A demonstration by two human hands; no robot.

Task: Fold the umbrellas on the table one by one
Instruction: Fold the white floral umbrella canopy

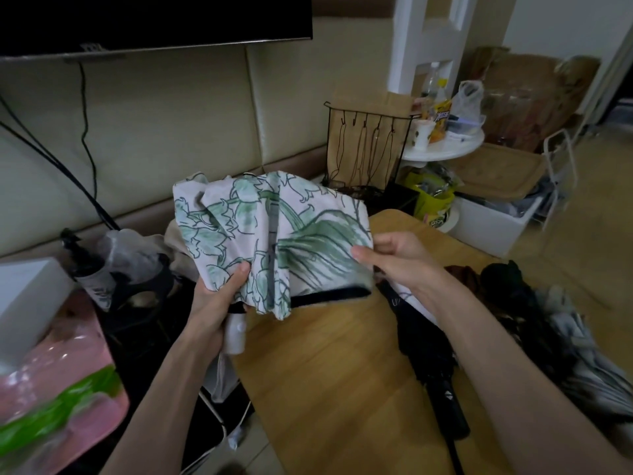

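Note:
A collapsed white umbrella with a green leaf print (274,231) is held up over the left end of the wooden table (329,378). My left hand (215,303) grips it low down, by its white handle and the gathered cloth. My right hand (397,258) pinches a flap of the canopy at its right edge. A black folded umbrella (428,354) lies on the table under my right forearm. Another dark and grey umbrella (582,354) lies bunched at the table's right side.
A pink bag (58,389) and a white box (27,296) sit at the left. A black wire rack (363,152), a small round white table with bottles (445,145) and a white bin (493,221) stand beyond the table. A padded beige wall is behind.

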